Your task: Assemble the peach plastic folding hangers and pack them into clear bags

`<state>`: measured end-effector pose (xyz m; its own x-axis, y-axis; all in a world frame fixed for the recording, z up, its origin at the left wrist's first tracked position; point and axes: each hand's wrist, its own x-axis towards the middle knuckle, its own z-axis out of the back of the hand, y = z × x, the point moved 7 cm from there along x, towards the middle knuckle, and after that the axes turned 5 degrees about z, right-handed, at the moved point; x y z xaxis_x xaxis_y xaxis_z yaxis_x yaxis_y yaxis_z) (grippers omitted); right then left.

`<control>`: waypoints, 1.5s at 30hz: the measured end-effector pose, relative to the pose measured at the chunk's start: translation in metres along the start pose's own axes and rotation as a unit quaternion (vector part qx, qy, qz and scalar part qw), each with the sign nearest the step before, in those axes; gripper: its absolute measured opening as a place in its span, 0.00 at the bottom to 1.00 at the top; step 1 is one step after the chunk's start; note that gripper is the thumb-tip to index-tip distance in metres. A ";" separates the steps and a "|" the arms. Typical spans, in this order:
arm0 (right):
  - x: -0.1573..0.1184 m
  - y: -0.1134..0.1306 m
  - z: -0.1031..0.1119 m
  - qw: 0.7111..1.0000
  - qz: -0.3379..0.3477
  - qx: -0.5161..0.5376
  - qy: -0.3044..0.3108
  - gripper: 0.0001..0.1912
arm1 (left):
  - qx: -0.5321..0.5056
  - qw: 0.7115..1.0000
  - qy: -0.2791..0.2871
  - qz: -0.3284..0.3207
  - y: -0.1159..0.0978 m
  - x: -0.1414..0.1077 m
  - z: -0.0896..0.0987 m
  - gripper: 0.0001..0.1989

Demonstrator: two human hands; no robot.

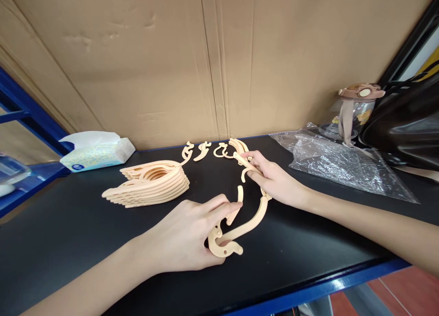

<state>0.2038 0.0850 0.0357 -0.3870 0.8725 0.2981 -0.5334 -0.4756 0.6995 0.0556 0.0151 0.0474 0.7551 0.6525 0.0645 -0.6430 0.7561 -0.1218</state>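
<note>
A beige plastic folding hanger (pixel 252 222) stretches between my hands, just over the black table top. My left hand (pixel 195 229) is closed round its near end, where a curved, hook-shaped end with small holes sticks out past the thumb. Its index finger lies on a short curved arm of the hanger. My right hand (pixel 270 174) pinches the far end between thumb and fingers, and the palm hides part of it. Left of my hands lies a neat stack of folded beige hangers (pixel 151 183). Several loose beige hanger parts (pixel 204 150) lie along the back, beyond my hands.
A tissue pack (pixel 98 153) stands at the back left. Clear plastic bags (pixel 343 163) spread over the right side, by a drinking bottle (pixel 360 110) and a black bag (pixel 408 115). A cardboard wall (pixel 154 69) closes off the back. The table's blue edge (pixel 322 286) runs along the front.
</note>
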 end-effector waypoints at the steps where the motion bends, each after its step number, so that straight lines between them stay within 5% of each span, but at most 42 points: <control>1: 0.000 0.000 0.000 1.000 0.000 -0.002 0.001 0.20 | -0.001 1.000 0.003 0.000 0.000 0.000 -0.001 0.26; 33: -0.001 0.008 -0.005 0.997 0.033 -0.051 0.039 0.23 | -0.020 0.997 0.005 -0.068 -0.007 -0.003 -0.002 0.17; 45: -0.003 0.014 -0.010 0.994 0.069 -0.056 0.056 0.20 | 0.064 0.993 -0.090 -0.049 0.002 -0.002 0.007 0.11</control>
<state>0.1900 0.0744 0.0374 -0.5409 0.7826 0.3082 -0.5465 -0.6055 0.5785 0.0519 0.0152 0.0538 0.7875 0.5650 0.2463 -0.5870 0.8093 0.0201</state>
